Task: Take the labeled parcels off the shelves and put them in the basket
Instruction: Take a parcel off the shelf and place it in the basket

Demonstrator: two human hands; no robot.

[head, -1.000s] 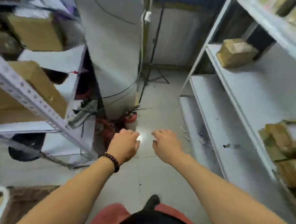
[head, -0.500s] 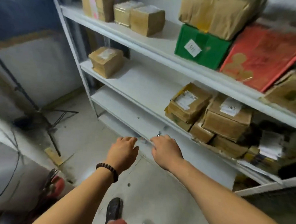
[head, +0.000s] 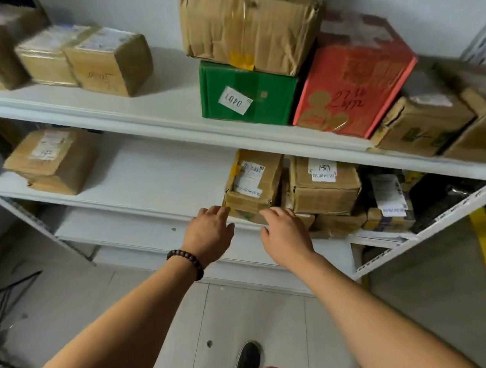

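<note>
Since the earlier frame we have turned square to the shelves, and both hands have risen to the front edge of the middle shelf (head: 138,176). Our left hand (head: 209,233) and right hand (head: 285,238) are loosely spread and hold nothing, fingertips just before the labeled parcel (head: 252,181), which sits atop a flatter box (head: 245,214). We judge it light, with dented but stiff cardboard and slick tape. We would draw it forward and grip both side faces, since the neighbouring box (head: 323,189) crowds its right side. The basket is out of view.

Left grip (head: 209,233) and right grip (head: 285,235) loosely spread beside labeled parcel (head: 250,181), middle shelf (head: 150,177), green box (head: 270,99) above
</note>
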